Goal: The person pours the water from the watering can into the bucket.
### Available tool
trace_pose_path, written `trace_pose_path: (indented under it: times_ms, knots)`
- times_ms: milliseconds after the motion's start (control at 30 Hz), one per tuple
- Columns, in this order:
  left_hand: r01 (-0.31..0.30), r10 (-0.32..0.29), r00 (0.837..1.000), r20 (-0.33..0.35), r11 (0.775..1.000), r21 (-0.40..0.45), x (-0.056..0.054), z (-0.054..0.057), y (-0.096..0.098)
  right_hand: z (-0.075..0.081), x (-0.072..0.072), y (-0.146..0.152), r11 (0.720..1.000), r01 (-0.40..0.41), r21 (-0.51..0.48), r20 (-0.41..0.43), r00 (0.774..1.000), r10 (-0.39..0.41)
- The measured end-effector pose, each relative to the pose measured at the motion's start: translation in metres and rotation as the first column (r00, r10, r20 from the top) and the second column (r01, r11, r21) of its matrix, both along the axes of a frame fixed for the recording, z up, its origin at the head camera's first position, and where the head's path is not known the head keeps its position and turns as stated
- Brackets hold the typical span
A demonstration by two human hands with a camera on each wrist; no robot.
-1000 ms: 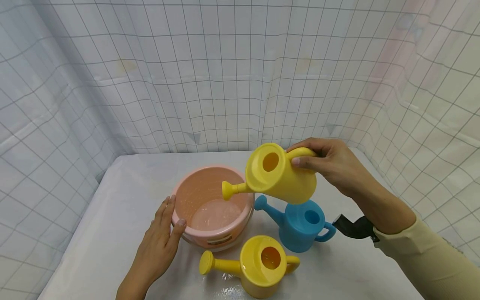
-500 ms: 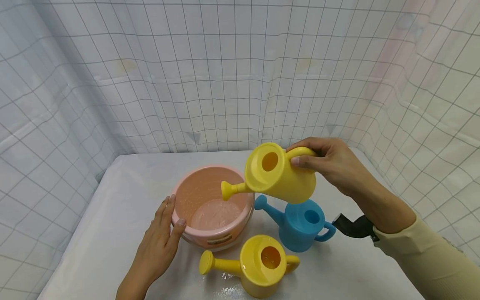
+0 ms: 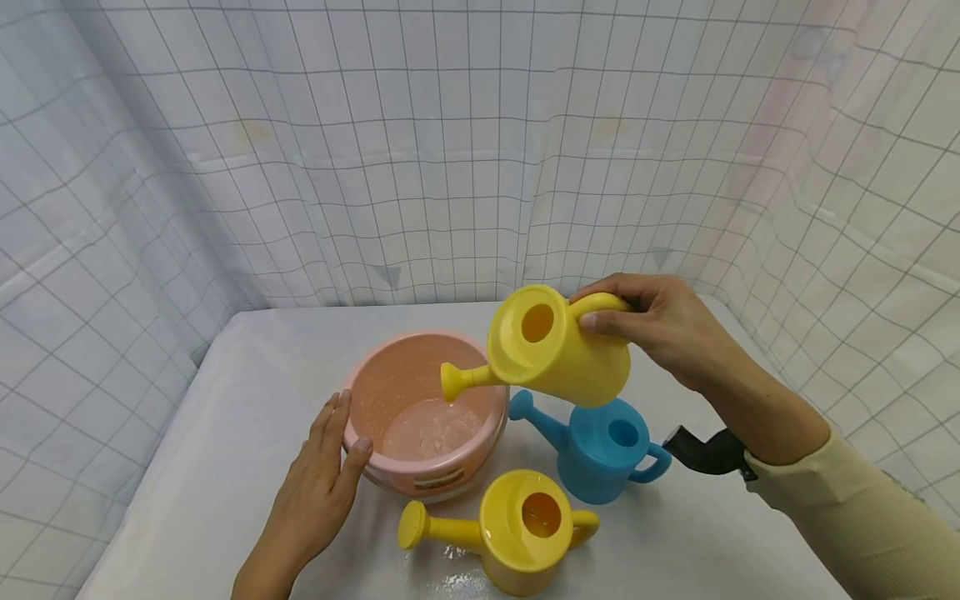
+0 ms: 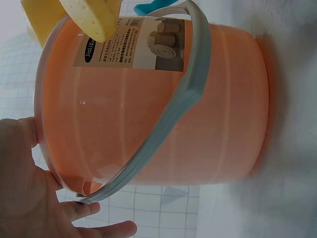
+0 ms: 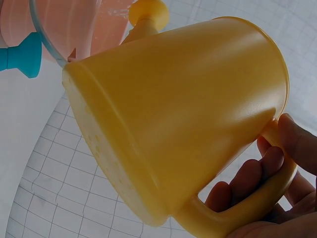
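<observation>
My right hand grips the handle of a yellow watering can and holds it in the air, tilted to the left. Its rose hangs over the opening of a pink bucket, where water at the bottom looks rippled. The fingers wrap through the handle in the right wrist view. My left hand rests against the bucket's left rim with its fingers extended. A grey carrying handle hangs down the bucket's side in the left wrist view.
A second yellow watering can stands in front of the bucket, with liquid in its opening and wet spots near its spout. Right of the bucket is a blue watering can. White gridded curtains enclose the white table on three sides.
The held watering can has shifted very slightly left with the right hand. Ripples on the water in the bucket have changed. The left hand stays in place.
</observation>
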State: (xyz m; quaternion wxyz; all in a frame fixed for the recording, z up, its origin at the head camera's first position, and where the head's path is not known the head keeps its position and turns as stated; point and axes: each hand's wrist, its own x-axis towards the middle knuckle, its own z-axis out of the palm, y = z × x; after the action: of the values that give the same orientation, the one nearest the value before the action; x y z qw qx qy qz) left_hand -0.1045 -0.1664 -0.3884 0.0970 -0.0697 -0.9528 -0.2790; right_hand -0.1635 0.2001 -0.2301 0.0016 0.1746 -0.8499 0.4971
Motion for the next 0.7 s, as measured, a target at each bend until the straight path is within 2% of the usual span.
trace_pose_path:
  times_ms: [700]
  knots:
    - [-0.006,0.006,1.0,0.014,1.0,-0.007,0.0,-0.0003,0.0005,0.001,0.0001,-0.0001,1.0,-0.018,0.001,-0.011,1.0,0.018]
